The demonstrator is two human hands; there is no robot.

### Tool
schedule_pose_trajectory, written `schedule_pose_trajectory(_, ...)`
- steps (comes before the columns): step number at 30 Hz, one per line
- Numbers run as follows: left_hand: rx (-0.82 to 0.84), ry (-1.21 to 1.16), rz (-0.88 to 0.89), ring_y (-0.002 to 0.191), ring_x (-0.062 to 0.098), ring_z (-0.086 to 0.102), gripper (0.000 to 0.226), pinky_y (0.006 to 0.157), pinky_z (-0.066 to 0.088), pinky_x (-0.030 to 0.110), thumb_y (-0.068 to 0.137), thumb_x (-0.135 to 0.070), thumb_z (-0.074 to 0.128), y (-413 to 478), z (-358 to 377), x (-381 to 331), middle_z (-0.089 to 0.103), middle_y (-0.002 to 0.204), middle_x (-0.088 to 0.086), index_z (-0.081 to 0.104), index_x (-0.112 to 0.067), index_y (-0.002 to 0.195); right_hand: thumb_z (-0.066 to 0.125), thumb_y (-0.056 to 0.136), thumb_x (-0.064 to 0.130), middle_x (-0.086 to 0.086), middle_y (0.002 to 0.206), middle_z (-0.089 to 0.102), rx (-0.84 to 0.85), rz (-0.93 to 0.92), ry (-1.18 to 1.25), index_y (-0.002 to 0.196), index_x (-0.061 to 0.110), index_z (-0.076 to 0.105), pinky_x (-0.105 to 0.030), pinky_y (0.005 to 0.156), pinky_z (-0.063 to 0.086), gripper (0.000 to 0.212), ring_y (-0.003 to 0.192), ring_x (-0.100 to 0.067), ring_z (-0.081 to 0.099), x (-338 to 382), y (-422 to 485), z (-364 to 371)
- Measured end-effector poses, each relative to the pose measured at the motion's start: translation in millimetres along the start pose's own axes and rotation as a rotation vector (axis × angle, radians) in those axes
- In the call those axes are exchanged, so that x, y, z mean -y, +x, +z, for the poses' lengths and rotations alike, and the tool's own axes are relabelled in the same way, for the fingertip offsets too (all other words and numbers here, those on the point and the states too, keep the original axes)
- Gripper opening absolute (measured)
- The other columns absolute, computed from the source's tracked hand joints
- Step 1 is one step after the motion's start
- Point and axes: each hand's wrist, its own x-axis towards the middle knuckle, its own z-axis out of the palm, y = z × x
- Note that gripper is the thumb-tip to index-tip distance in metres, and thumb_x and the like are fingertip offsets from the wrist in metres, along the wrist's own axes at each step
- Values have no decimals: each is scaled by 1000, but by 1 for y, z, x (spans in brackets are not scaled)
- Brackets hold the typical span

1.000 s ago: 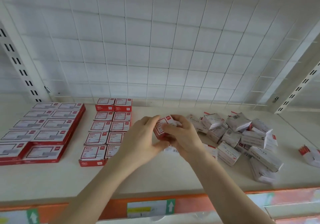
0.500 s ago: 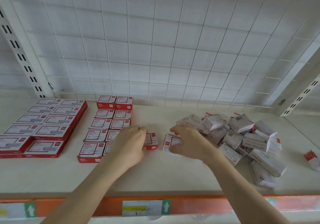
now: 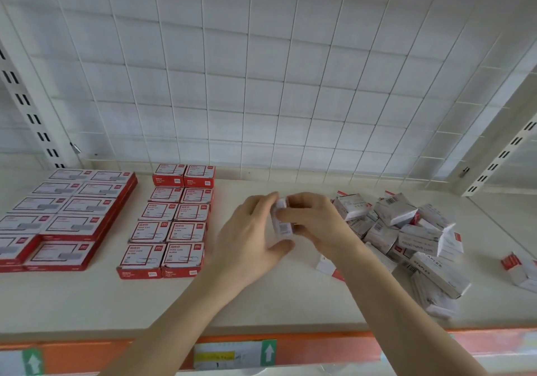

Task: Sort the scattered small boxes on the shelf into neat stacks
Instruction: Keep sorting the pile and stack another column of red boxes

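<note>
Both hands meet at the middle of the white shelf [image 3: 261, 297] around one small white-and-red box [image 3: 281, 224]. My left hand [image 3: 250, 236] curls its fingers on the box's left side, thumb below. My right hand [image 3: 313, 221] grips it from the right with fingers over the top. Two neat columns of small red-and-white boxes [image 3: 174, 218] lie left of the hands. A loose heap of scattered small boxes [image 3: 406, 236] lies to the right. One small box [image 3: 327, 265] shows partly under my right wrist.
Larger flat red boxes [image 3: 64, 216] sit in rows at the far left. A stray small box [image 3: 520, 271] lies at the far right. A white wire grid [image 3: 261, 85] backs the shelf. The front edge is an orange strip [image 3: 319, 349] with a label.
Half a second ago both hands lay flat on boxes on the shelf. Now they have come together and hold one small box between them.
</note>
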Motion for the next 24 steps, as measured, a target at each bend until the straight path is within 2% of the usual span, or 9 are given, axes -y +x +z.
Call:
schedule_pose_trajectory(4,-119,-58,-49,105,19,61,73,75,44,19,74,-32,75,-2,4,-9,59,123,4,42,-11,136,60,81,0,-17,81,64,66,93,433,107,-13,57,-28,60,50,29,71,-25,63,0,-4,3)
schedule_pose_trajectory(8,-141,-175,-89,84,11,62,39,65,45,15,84,-23,65,1,2,-11,67,101,-3,57,-14,121,60,84,4,-20,89,65,36,88,514,112,-9,51,-34,66,56,32,77,-27,65,-5,-5,5)
schedule_pose_trajectory(10,-112,-285,-153,87,13,64,32,72,50,22,86,-20,62,6,0,-6,67,98,-1,59,-10,116,59,86,11,-17,94,64,25,61,369,109,1,53,-35,73,55,25,79,-24,64,-7,-6,3)
schedule_pose_trajectory(13,-20,-387,-263,90,17,64,29,79,49,26,89,-21,57,16,-7,3,68,100,3,61,-10,115,55,89,17,-3,89,63,-9,-55,-110,102,16,56,-30,71,51,12,75,-15,59,-7,-9,-2)
schedule_pose_trajectory(16,95,-517,-360,80,15,63,19,73,50,29,90,-23,53,23,-15,7,67,88,-1,64,-20,105,65,81,17,6,99,59,-25,-269,-399,114,25,51,-26,79,50,36,88,-13,60,-11,-8,-6)
schedule_pose_trajectory(18,124,-559,-398,73,10,60,15,66,45,24,93,-17,49,23,-16,6,65,82,-5,63,-23,97,72,75,17,8,109,50,-15,-382,-536,128,22,45,-13,84,43,59,94,-7,53,-13,-9,-6)
schedule_pose_trajectory(20,142,-583,-420,70,7,59,17,62,42,21,94,-16,47,23,-15,5,65,83,-7,62,-25,96,74,73,16,5,112,47,-33,-487,-645,130,16,46,-4,83,36,63,97,-2,45,-15,-9,-5)
schedule_pose_trajectory(22,170,-590,-422,69,5,59,18,60,43,19,94,-15,46,22,-14,1,64,85,-7,61,-25,98,76,71,15,-2,113,53,-49,-560,-682,124,13,53,-8,84,40,58,97,-8,48,-16,-10,-4)
schedule_pose_trajectory(24,202,-535,-395,76,7,60,22,65,47,19,95,-17,45,20,-12,-2,63,96,-6,57,-24,111,77,68,16,-5,107,57,-48,-602,-730,117,11,58,-24,84,45,53,97,-18,53,-18,-8,-3)
